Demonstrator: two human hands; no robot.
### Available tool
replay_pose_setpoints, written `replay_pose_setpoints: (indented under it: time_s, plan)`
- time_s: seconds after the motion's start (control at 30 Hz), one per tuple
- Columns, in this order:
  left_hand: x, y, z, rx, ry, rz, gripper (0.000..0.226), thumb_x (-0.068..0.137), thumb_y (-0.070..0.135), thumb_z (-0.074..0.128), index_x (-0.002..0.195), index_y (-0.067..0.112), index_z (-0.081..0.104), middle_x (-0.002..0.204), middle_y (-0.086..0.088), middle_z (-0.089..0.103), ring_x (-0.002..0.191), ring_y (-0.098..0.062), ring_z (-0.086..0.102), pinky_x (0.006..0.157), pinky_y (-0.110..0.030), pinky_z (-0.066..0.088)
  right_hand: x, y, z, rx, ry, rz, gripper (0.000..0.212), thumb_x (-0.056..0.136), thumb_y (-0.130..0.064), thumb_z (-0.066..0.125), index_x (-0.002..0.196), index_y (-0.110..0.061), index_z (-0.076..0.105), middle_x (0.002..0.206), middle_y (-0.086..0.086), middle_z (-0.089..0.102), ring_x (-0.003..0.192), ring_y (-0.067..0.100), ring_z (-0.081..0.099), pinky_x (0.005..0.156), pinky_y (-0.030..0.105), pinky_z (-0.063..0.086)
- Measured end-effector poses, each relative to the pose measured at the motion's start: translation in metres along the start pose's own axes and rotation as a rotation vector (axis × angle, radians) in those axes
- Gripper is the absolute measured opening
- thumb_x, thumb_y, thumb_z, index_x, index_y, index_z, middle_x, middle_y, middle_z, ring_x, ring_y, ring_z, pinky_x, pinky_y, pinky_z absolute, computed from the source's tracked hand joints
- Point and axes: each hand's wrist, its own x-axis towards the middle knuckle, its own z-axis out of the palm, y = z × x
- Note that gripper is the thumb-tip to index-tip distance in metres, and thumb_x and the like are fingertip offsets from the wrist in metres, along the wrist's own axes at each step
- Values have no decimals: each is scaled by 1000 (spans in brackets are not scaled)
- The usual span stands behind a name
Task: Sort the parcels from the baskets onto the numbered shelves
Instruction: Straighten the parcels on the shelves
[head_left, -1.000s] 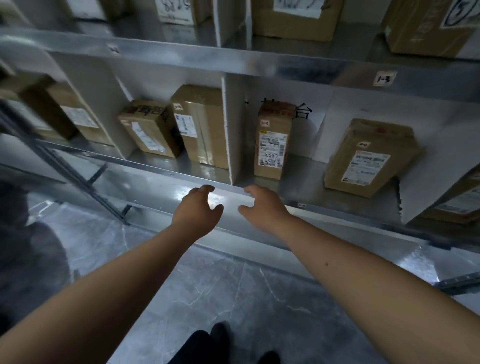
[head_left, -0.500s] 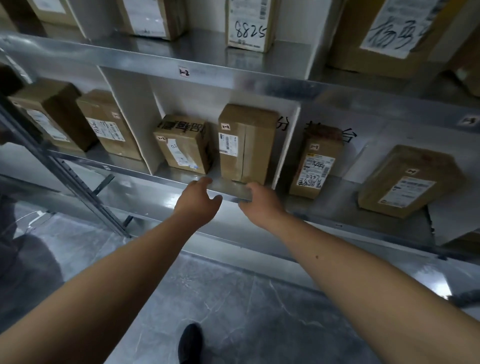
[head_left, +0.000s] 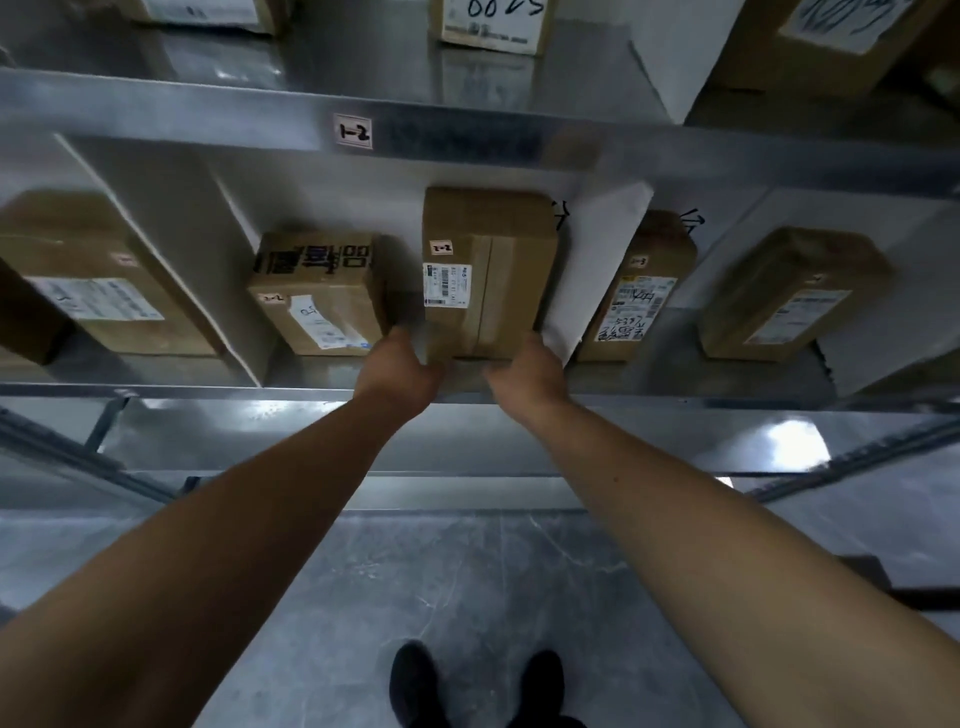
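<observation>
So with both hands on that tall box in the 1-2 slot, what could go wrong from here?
Judging from this moment:
1. The tall box stands on end with the left hand and right hand only at its bottom corners, so it may tip.
2. It sits close to the shorter box and the white divider, so moving it might nudge either.

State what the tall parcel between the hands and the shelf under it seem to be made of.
Tall parcel: brown corrugated cardboard by the look, matt, a tape strip down its front, paper labels. Shelf: probably sheet metal, grey, with a dull sheen and glare patches.
</observation>
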Motion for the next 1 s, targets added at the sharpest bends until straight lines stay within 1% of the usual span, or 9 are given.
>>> replay_pose_setpoints:
  time_s: [0.1,0.2,0.3,0.4,0.57,0.7,0.83,0.93,1.0]
  plan:
    - [17,7,6,-22,-7,1,58,97,31,68,148,16,47,135,-16,64,120,-40,62,93,-41,50,12,-4,3,54,29,39,56,96,-25,67,146,-8,48,140,12,60,124,34,61,104,36,51]
    - [34,10,12,-27,-4,-14,60,97,27,69,150,17,43,138,-14,62,124,-38,60,98,-43,51,26,-5,11,142,123,67,66,89,-25,70,148,-9,45,146,10,54,131,30,56,114,36,46]
    - [49,10,18,-18,9,-10,62,95,28,70,150,15,44,139,-14,62,124,-39,61,101,-45,51,46,2,24,227,160,111,76,82,-30,72,147,-12,39,140,11,59,126,33,59,109,42,51]
    - [61,7,23,5,14,4,63,93,26,70,149,13,43,138,-15,62,124,-39,61,101,-44,51,58,6,29,272,186,123,75,81,-30,75,145,-14,38,132,11,64,118,36,64,103,42,55]
    - [68,1,25,-51,52,64,66,95,20,70,153,18,39,141,-9,63,126,-34,61,97,-37,48,69,12,33,180,150,89,70,90,-37,71,144,-11,35,135,12,61,121,35,61,94,33,48]
    - [69,-2,29,-118,102,121,68,96,25,70,155,23,36,142,-5,64,125,-31,63,101,-40,51,75,14,35,239,138,74,66,92,-46,71,138,-12,39,130,9,64,115,32,64,83,28,43]
    - [67,-2,38,-187,151,160,75,97,22,70,159,26,28,146,-2,61,129,-29,61,100,-35,48,73,12,32,293,138,36,74,95,-51,68,149,-14,33,136,7,64,121,33,63,85,27,40]
    - [62,-8,45,-243,197,204,91,94,20,71,162,34,13,151,-2,56,133,-27,58,107,-46,52,65,13,33,347,185,-11,85,95,-48,70,160,-20,21,144,6,60,126,31,61,92,27,42]
    - [58,-16,52,-311,212,247,96,92,17,73,162,37,10,156,1,50,140,-19,51,112,-49,50,58,19,38,375,246,-91,91,94,-41,74,162,-18,18,149,7,56,131,30,58,101,28,44]
